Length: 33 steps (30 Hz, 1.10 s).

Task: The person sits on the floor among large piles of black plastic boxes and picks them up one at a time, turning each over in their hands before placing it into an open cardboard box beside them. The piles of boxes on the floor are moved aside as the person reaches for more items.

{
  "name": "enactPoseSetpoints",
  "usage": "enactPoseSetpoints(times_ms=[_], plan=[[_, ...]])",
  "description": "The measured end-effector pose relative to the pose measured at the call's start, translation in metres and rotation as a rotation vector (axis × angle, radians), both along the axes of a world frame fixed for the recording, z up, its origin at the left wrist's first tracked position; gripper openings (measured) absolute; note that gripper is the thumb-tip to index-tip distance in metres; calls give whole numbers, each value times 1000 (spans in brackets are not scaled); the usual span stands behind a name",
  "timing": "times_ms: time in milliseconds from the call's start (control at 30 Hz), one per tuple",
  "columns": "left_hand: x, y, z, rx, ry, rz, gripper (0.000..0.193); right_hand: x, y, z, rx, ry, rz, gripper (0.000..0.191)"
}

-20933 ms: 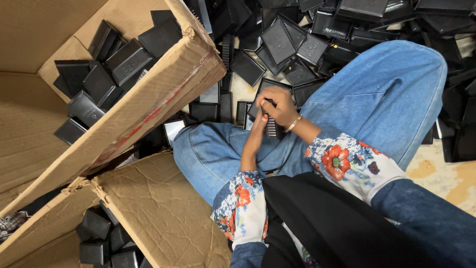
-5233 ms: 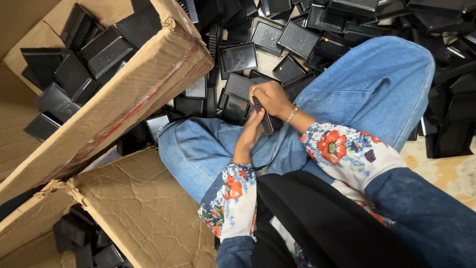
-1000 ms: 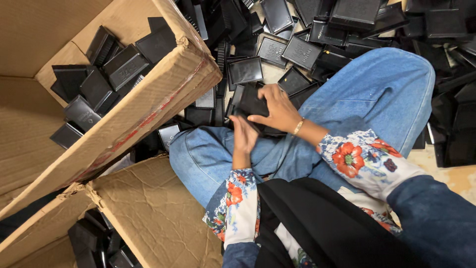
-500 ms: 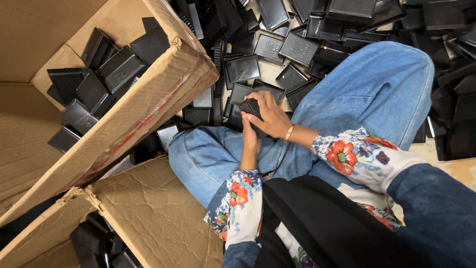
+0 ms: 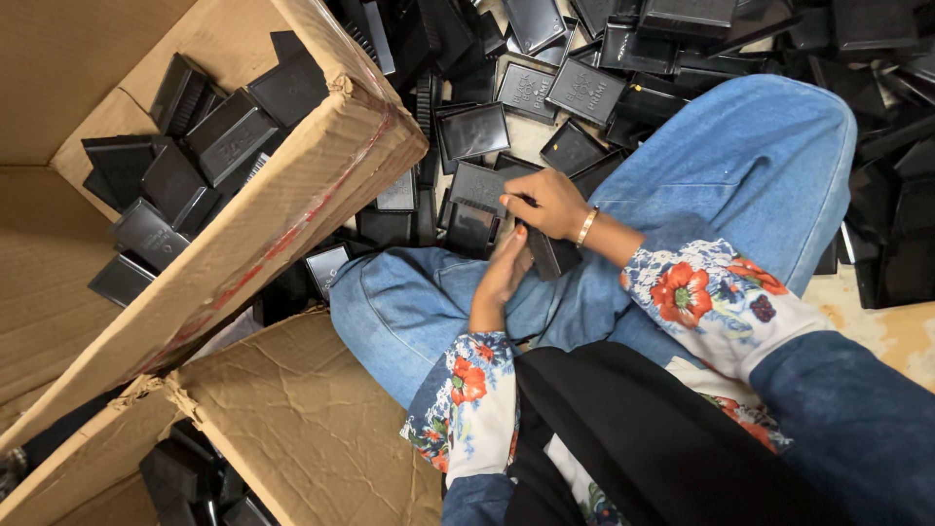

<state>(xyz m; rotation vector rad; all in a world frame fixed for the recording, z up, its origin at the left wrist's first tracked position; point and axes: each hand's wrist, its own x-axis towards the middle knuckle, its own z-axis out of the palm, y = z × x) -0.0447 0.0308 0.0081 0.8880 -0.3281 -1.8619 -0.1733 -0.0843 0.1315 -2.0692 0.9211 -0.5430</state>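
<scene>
— How many hands are at work, and what do they hold?

— Two, both the person's own, meeting at the centre of the frame above a bent knee in blue jeans (image 5: 740, 146). The right hand (image 5: 545, 202), with one gold bangle (image 5: 585, 227) at the wrist, has its fingers curled over the top end of a small black case (image 5: 547, 255). The left hand (image 5: 502, 276) comes up from below and lies with fingers nearly straight against the case's left edge. One case between the two hands, held tilted over the lap.

— And the boxes?

— Two cardboard boxes. The big one (image 5: 292, 195) fills the upper left of the frame, tipped on its side, and about nine black cases (image 5: 229, 131) show inside it, some flat, some leaning. The second box (image 5: 292, 429) sits at the lower left; its creased flap covers most of it, and a few more black pieces show in the dark gap at the bottom edge, too dim to count.

— What about the floor?

— A heap of loose black cases (image 5: 584, 93) runs across the top of the frame and down the right edge: dozens, overlapping, too many to count exactly. Several lie open side up just beyond the right hand's fingertips.

— Sleeves?

— Two floral sleeves (image 5: 711, 297), white with red flowers, and one dark cloth (image 5: 643, 438) across the lap at lower centre.
</scene>
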Motion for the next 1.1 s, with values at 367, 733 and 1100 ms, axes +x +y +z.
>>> enactPoseSetpoints(times_ms=[367, 733, 1100], plan=[[1, -2, 66, -720, -752, 324, 82, 8, -8, -25, -26, -476, -176, 41], [-9, 6, 128, -1249, -1407, 311, 58, 13, 6, -87, 1037, -338, -237, 46], [16, 11, 102, -701, -1138, 689, 24, 11, 30, -77, 314, 338, 300, 29]])
